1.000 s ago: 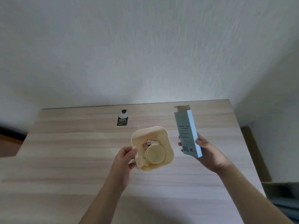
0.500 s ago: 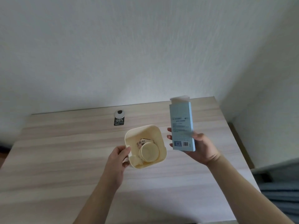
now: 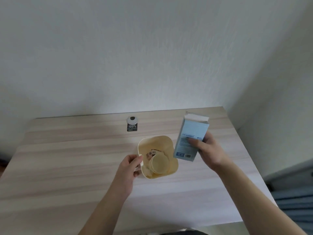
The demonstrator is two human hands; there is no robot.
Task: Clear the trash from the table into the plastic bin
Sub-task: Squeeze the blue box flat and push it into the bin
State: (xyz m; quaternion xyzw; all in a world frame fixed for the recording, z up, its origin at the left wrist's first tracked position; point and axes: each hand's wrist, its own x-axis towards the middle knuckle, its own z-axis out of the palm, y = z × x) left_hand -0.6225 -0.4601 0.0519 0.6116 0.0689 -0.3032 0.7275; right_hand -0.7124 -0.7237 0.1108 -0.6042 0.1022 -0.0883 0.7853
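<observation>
A cream plastic bin [image 3: 162, 143] stands on the wooden table [image 3: 67, 163], holding a round cream lid and a few small scraps. My left hand [image 3: 130, 168] grips the bin's near-left rim. My right hand [image 3: 208, 151] holds a light blue carton box [image 3: 189, 138] with its top flap open. The box is tilted, and its lower corner hangs just over the bin's right rim.
A black label with a round silver tag [image 3: 132, 124] lies near the table's far edge by the white wall. The table's right edge runs close to a wall corner, with dark fabric [image 3: 294, 192] below it at the right.
My right hand has brought the blue box lower and tilted it, so its bottom corner now reaches the bin's right rim. My left hand stays on the bin.
</observation>
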